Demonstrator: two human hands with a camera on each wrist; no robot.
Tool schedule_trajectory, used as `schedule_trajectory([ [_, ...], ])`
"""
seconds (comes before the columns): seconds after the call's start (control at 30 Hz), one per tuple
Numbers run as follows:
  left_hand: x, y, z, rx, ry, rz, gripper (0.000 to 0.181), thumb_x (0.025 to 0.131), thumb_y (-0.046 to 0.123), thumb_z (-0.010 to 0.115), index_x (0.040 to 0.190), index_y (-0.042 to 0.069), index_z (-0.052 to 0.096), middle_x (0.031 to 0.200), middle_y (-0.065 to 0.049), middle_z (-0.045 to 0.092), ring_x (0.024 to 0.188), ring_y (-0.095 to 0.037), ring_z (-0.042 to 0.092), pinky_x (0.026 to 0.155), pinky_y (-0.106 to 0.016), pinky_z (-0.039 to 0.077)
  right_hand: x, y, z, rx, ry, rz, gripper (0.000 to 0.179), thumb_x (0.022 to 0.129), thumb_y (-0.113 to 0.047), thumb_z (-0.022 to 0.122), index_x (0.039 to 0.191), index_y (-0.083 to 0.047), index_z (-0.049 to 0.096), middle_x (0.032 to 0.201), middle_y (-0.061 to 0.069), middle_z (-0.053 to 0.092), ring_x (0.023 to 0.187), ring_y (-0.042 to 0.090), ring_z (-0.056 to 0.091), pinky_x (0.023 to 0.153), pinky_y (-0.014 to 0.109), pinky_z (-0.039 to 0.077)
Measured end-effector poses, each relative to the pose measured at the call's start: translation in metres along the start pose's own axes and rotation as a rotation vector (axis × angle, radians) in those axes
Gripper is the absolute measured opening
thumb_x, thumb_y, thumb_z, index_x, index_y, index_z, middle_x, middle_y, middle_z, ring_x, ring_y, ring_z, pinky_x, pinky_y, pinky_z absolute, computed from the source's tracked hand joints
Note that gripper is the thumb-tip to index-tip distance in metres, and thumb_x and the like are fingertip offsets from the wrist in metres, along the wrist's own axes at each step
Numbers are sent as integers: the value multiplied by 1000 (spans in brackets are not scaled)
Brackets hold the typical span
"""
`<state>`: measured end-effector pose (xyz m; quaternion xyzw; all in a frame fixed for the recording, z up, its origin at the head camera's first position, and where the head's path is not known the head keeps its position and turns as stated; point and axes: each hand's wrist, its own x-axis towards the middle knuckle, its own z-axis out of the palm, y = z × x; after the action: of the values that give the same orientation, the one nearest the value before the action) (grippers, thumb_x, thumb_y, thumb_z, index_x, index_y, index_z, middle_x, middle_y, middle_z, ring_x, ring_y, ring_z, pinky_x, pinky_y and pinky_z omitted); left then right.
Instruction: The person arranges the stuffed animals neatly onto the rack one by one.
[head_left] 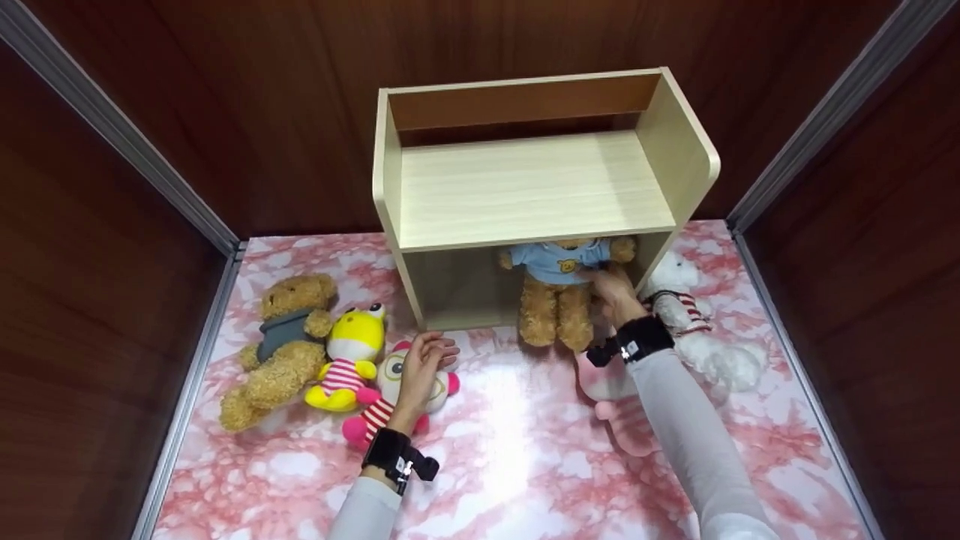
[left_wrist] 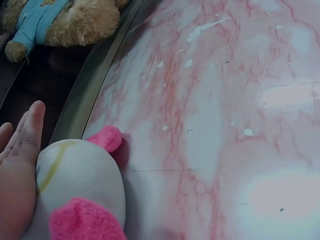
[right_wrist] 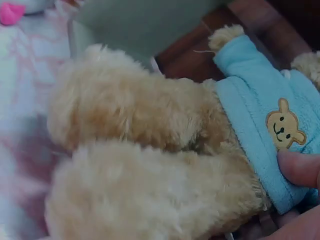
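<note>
Our right grip (head_left: 616,295) is pinching the blue-shirted teddy bear (head_left: 556,264) at its side, the thumb pressing on the shirt front near the bear-face patch. The bear is occupying the right half of the wooden shelf's (head_left: 536,187) lower compartment, its legs extending past the front edge. We are holding our left grip (head_left: 422,365) loose, fingers extended, over the pink-eared plush toy (head_left: 377,414); we cannot tell whether they are touching. Beside that toy, a yellow frog plush (head_left: 356,337) and a gray-shirted teddy bear (head_left: 289,337) are lying on the marbled surface (head_left: 510,465).
</note>
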<state>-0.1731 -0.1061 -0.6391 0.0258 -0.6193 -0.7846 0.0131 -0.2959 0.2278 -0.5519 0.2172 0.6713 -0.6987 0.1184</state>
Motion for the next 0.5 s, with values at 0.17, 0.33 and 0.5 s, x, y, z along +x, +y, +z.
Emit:
schedule_trajectory([
  [0.17,0,-5,0,-32,28,8,31,104,-4,46,130,-21,43,115,-37,62,98,-35,72,89,-42,60,25,-4,-5,-42,31,-98,64,103,-21,63,157,-3,35,148,10,46,97,9,52,72,16,48],
  [0.33,1,-10,0,-24,25,15,31,104,-5,45,130,-22,42,115,-39,62,96,-31,73,89,-41,60,42,-4,-1,-38,57,-146,58,104,-18,58,154,1,38,147,14,46,114,15,53,91,19,50],
  [0.5,0,-12,1,-45,22,31,30,104,-5,46,129,-21,43,113,-37,62,93,-26,73,87,-35,60,48,-1,2,210,-16,-184,55,98,-4,60,150,-4,41,144,7,46,133,18,42,115,26,34],
])
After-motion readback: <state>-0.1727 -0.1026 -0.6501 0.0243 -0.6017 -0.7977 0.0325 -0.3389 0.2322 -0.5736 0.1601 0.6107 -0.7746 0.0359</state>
